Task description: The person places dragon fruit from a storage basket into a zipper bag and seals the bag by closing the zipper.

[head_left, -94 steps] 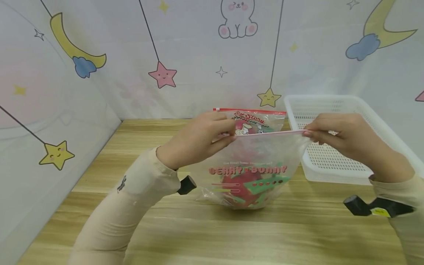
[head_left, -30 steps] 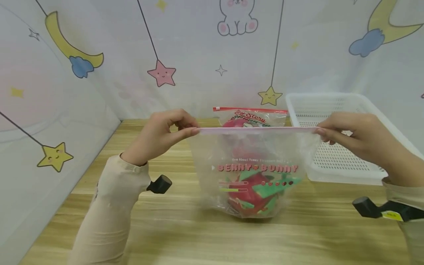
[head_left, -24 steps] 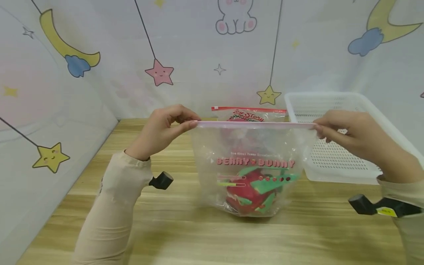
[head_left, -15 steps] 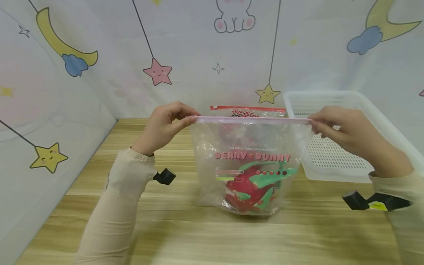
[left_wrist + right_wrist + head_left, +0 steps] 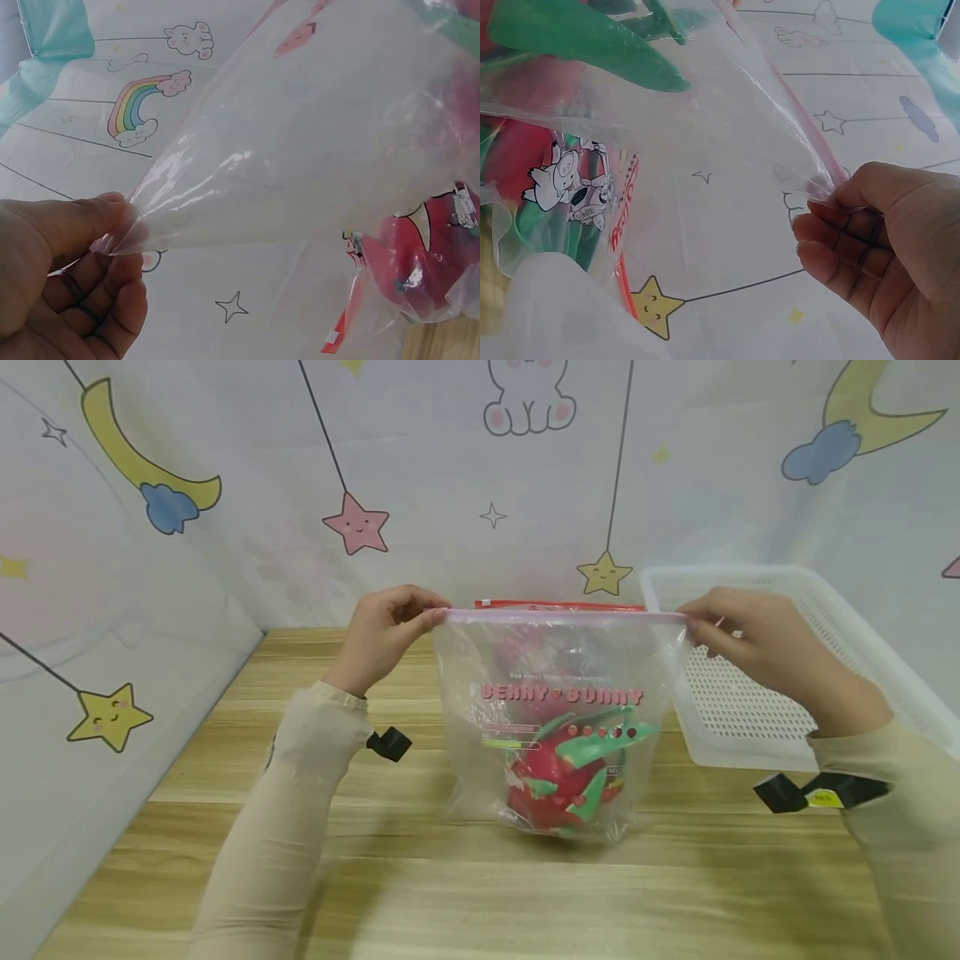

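Note:
A clear zip bag (image 5: 468, 718) with a pink top edge and "Berry Bunny" lettering hangs upright between my hands. Inside, low down, sits a red dragon fruit (image 5: 543, 777) with green scales. My left hand (image 5: 386, 635) pinches the bag's top left corner between thumb and fingers, as the left wrist view also shows. At the opposite top corner, thumb and forefinger of my right hand (image 5: 768, 647) pinch the pink edge. The bag's bottom is close to the table; whether it touches I cannot tell. Behind it, mostly hidden, stands a second bag (image 5: 577, 180) with a red zip and red-and-green contents.
On the right, beyond my right hand, a white perforated plastic basket (image 5: 750, 702) stands on the wood-grain table (image 5: 525, 893). A white cloth (image 5: 442, 460) printed with stars and moons rises behind and to the left.
My left hand has slid from mid-edge to the left corner, stretching the top straight. Both hands then rose with the bag, covering most of the bag behind; the right hand drifted left.

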Demonstrator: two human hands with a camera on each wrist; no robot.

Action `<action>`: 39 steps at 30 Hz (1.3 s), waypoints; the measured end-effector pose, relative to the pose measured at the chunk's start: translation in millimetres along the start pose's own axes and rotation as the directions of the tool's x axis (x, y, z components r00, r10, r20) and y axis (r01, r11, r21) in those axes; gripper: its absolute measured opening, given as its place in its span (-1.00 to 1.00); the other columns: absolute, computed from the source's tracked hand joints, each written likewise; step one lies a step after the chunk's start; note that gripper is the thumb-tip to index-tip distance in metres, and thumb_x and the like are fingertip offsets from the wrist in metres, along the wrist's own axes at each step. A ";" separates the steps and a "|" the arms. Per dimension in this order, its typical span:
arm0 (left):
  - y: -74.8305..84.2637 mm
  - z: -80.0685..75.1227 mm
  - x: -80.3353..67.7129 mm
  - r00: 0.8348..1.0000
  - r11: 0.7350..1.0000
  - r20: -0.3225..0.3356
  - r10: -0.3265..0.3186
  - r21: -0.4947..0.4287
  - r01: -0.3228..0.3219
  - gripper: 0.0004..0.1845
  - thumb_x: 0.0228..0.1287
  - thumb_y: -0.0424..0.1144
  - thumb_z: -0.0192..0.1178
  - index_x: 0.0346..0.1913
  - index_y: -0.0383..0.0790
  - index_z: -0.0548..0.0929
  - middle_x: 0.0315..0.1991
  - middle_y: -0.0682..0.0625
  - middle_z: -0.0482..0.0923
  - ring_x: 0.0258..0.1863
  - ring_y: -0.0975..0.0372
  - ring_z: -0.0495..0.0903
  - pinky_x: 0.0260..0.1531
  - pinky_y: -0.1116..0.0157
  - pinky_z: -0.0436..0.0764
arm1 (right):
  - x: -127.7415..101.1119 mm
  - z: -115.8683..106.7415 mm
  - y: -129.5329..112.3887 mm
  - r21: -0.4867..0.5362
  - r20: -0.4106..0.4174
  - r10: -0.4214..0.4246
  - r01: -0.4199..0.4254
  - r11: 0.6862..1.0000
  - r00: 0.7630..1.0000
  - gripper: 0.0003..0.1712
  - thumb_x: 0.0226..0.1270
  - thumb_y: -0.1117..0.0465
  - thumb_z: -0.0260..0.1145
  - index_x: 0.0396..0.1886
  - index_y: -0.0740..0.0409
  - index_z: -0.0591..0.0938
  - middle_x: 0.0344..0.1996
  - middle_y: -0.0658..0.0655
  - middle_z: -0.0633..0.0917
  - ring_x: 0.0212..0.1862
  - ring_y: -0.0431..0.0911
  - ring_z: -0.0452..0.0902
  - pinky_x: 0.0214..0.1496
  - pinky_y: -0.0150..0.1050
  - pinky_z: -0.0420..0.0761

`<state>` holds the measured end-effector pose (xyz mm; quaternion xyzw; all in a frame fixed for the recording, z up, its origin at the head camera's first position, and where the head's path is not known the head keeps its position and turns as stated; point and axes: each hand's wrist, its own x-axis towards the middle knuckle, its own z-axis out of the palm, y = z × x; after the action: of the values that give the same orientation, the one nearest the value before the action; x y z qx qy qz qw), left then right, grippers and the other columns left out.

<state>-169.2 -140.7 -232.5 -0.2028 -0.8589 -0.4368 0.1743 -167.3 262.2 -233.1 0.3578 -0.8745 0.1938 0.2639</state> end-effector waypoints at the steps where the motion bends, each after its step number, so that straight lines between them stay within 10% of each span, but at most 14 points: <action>1: -2.8 1.8 1.9 1.000 1.000 -0.007 -0.012 -0.011 0.012 -0.79 0.29 -0.25 0.25 -0.11 -0.31 0.69 -0.27 -0.14 0.68 -0.44 0.35 0.52 -0.34 0.52 0.53 | 1.9 1.1 0.1 0.002 0.011 0.019 -0.019 1.000 1.000 -0.78 0.22 0.43 0.30 -0.13 0.27 0.68 -0.46 0.05 0.70 -0.52 -0.40 0.50 -0.36 -0.65 0.45; 14: -37.3 27.7 25.5 0.991 0.990 -0.043 -0.130 -0.056 0.128 -0.77 0.33 -0.25 0.20 -0.08 -0.34 0.66 -0.29 -0.13 0.62 -0.43 0.32 0.47 -0.38 0.51 0.49 | 18.7 21.4 11.7 0.050 0.123 0.252 -0.260 0.964 0.960 -0.76 0.39 0.31 0.18 -0.05 0.33 0.65 -0.31 0.29 0.72 -0.40 0.02 0.64 -0.44 -0.50 0.49; 26: -53.2 40.0 27.3 0.976 0.976 -0.021 -0.216 -0.039 0.215 -0.75 0.34 -0.20 0.19 -0.06 -0.30 0.65 -0.29 -0.09 0.58 -0.38 0.27 0.45 -0.38 0.49 0.47 | 21.8 35.0 17.7 0.017 0.220 0.355 -0.367 0.930 0.909 -0.69 0.47 0.18 0.12 0.01 0.31 0.60 -0.31 0.30 0.71 -0.31 0.07 0.64 -0.26 0.01 0.64; 39: -61.6 43.1 26.7 0.970 0.970 -0.022 -0.242 -0.038 0.241 -0.73 0.35 -0.15 0.19 -0.05 -0.28 0.65 -0.27 -0.07 0.57 -0.35 0.25 0.45 -0.35 0.43 0.48 | 21.8 38.8 22.8 -0.004 0.268 0.410 -0.424 0.905 0.872 -0.60 0.49 0.06 0.08 0.08 0.28 0.56 -0.23 0.33 0.71 -0.25 0.11 0.63 -0.17 0.08 0.61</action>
<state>-228.2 -133.0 -285.6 -0.0941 -0.8670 -0.4725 0.1275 -209.6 245.5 -254.0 0.1903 -0.9524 0.2212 0.0879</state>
